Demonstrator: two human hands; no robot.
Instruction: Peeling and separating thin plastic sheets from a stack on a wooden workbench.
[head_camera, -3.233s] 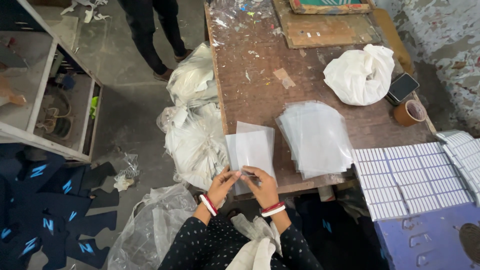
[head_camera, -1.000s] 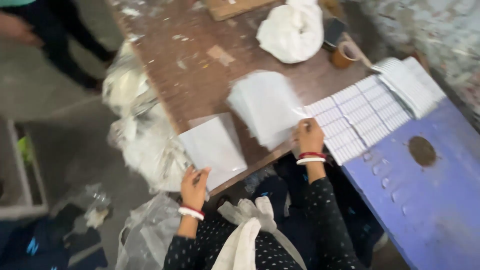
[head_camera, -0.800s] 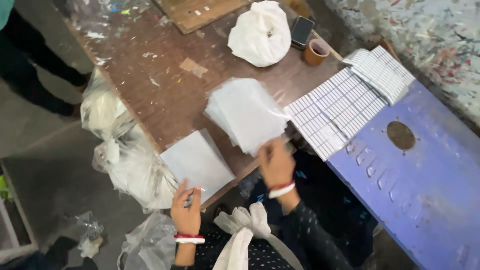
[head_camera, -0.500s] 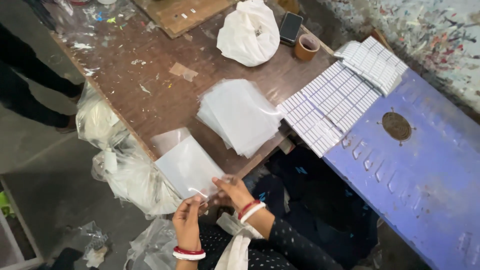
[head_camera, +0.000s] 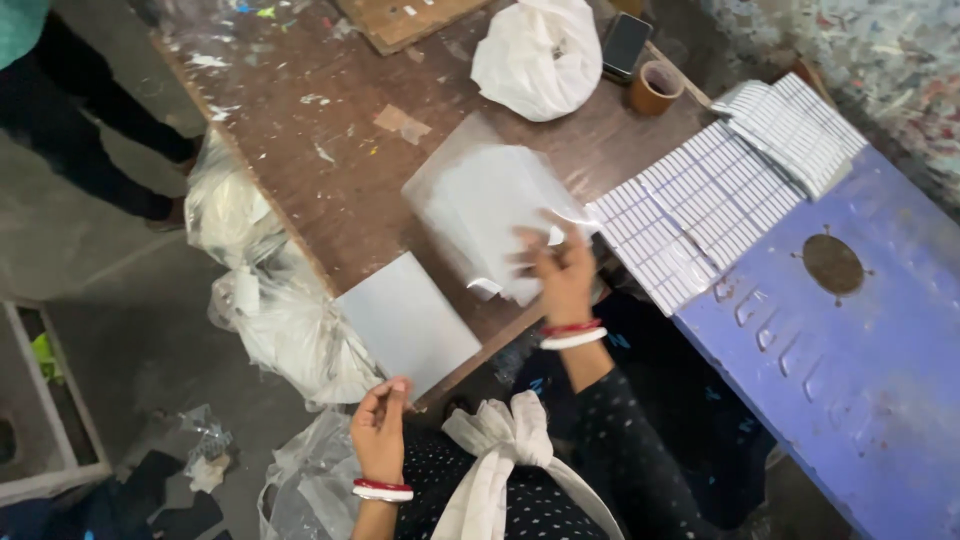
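My right hand (head_camera: 562, 278) reaches over the table's front edge onto a stack of clear plastic bags (head_camera: 478, 205). Its fingers grip the near edge of the top bag, which curls up; the hand is blurred. My left hand (head_camera: 381, 428) is low at the table's near corner, fingers pinched on the near edge of a flat white packet (head_camera: 405, 322) that lies on the brown wooden table (head_camera: 330, 130). Both wrists wear red and white bangles.
Sheets of white labels (head_camera: 700, 205) lie right of the bags, beside a blue drum-like surface (head_camera: 860, 340). A white cloth bundle (head_camera: 540, 45), a phone (head_camera: 625, 42) and a tape roll (head_camera: 655, 88) sit at the back. Filled plastic sacks (head_camera: 270, 300) crowd the table's left side. Another person's legs (head_camera: 70, 110) stand top left.
My right hand has left the white packet and moved up and right onto the stack of clear bags. My left hand stays at the packet's near edge. The view has shifted slightly.
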